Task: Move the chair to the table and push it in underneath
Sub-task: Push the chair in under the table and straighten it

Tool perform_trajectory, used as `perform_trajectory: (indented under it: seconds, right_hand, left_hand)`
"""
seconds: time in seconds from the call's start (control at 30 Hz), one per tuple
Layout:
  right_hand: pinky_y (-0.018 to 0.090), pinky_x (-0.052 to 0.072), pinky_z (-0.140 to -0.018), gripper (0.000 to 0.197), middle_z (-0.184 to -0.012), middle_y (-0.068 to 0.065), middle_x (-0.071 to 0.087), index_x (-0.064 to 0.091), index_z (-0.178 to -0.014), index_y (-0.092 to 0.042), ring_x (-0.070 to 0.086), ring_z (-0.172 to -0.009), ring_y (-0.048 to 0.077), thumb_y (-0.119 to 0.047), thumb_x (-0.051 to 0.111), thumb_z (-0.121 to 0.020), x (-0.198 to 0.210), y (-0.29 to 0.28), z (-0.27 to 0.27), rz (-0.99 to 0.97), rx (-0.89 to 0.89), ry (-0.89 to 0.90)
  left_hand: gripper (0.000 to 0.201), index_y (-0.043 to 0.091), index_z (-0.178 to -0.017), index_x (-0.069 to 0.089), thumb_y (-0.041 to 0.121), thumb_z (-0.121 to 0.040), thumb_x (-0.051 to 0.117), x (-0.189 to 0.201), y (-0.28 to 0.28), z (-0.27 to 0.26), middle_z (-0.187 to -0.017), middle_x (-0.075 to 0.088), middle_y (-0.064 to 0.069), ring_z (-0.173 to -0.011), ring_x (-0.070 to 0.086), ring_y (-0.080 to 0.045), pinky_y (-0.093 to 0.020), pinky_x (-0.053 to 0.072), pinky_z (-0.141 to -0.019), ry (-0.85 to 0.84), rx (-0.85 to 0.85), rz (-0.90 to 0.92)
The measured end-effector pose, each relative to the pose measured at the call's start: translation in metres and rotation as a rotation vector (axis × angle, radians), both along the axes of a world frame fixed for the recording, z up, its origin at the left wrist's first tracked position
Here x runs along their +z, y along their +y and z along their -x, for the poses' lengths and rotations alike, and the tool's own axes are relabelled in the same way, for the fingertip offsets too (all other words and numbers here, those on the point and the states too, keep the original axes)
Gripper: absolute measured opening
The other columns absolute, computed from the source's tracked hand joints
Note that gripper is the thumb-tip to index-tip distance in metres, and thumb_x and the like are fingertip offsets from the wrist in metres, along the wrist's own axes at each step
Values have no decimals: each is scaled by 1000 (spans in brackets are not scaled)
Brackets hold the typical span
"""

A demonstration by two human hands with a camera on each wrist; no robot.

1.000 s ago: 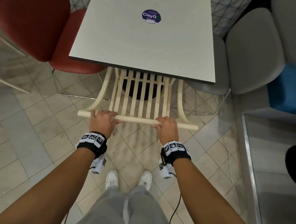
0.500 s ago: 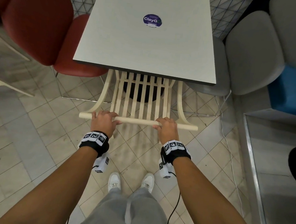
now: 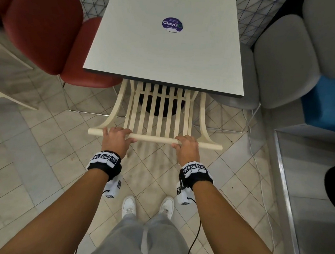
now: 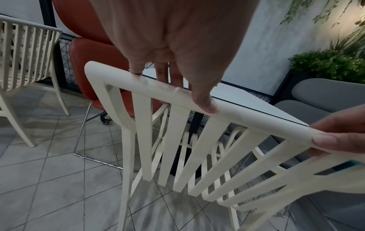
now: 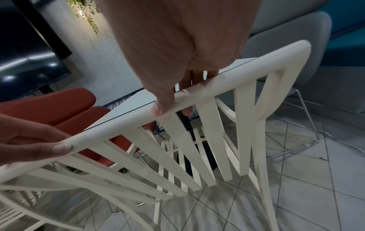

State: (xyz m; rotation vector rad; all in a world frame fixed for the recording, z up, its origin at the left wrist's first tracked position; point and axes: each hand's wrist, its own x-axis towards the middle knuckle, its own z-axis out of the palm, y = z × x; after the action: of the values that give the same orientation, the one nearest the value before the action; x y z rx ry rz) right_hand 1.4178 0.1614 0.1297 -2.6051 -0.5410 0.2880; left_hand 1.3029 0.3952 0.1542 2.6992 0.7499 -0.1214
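since both my left hand (image 3: 115, 140) and right hand (image 3: 185, 148) wrap the chair (image 3: 159, 114) top rail, running crosswise, the table (image 3: 167, 53) sits dead ahead.

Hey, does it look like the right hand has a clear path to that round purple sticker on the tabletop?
Probably yes. The right hand grips the chair rail, but the table is bare around the sticker; letting go and leaning forward should do it.

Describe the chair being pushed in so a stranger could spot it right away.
Start at the square pale grey table with the round purple sticker. At its near edge, the cream slatted chair sits partly underneath, both hands gripping its top rail. Unlike the padded red chair and grey chairs beside it, its back is open vertical slats.
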Motion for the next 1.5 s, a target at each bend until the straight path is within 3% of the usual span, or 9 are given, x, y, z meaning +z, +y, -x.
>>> perform_trajectory:
  seconds: [0.4, 0.73, 1.2, 1.33, 1.4, 1.5]
  right_hand:
    - [42, 44, -99, 32, -100, 7, 70, 72, -111, -14, 55, -99, 28, -33, 72, -87, 2, -9, -1, -28, 16, 11]
    - [39, 42, -97, 31, -99, 6, 71, 72, -114, -17, 54, -101, 26, -34, 69, -89, 1, -6, -5, 46, 16, 28]
    - [43, 45, -97, 30, -99, 7, 69, 71, -114, -14, 54, -97, 27, -30, 72, -88, 5, -8, 4, -5, 20, 6]
    - [44, 44, -103, 35, -107, 5, 68, 67, -121, -15, 54, -103, 27, -27, 72, -88, 5, -12, 8, -5, 65, 17]
    - [45, 41, -108, 39, -112, 4, 67, 64, -124, -16, 53, -108, 27, -27, 72, -88, 7, -19, 8, 8, 73, -1]
    - [46, 39, -110, 36, -114, 7, 66, 67, -121, -14, 53, -112, 30, -25, 73, -87, 11, -41, -3, 53, -53, -13]
  left_hand:
    - [36, 20, -112, 75, 46, -87, 69, -3, -6, 6, -109, 74, -5, -111, 59, -32, -60, 22, -118, -29, 31, 54]
    - [28, 17, -106, 76, 38, -89, 69, -3, -5, 5, -99, 74, -7, -108, 58, -34, -62, 15, -119, -75, 24, 111]
    - [33, 18, -110, 76, 42, -87, 72, -6, -4, 9, -105, 75, -5, -109, 59, -32, -61, 16, -120, -96, 13, 92]
    - [34, 20, -111, 74, 44, -86, 72, -10, -1, 12, -106, 75, -2, -109, 61, -30, -60, 18, -119, -100, -10, 86]
    - [31, 22, -112, 74, 40, -87, 73, -14, 3, 13, -107, 75, -1, -108, 61, -29, -59, 19, -119, -113, -34, 89]
    - [26, 21, -112, 74, 24, -87, 75, -18, 13, 17, -106, 76, -3, -105, 62, -30, -57, 22, -119, -138, -55, 98]
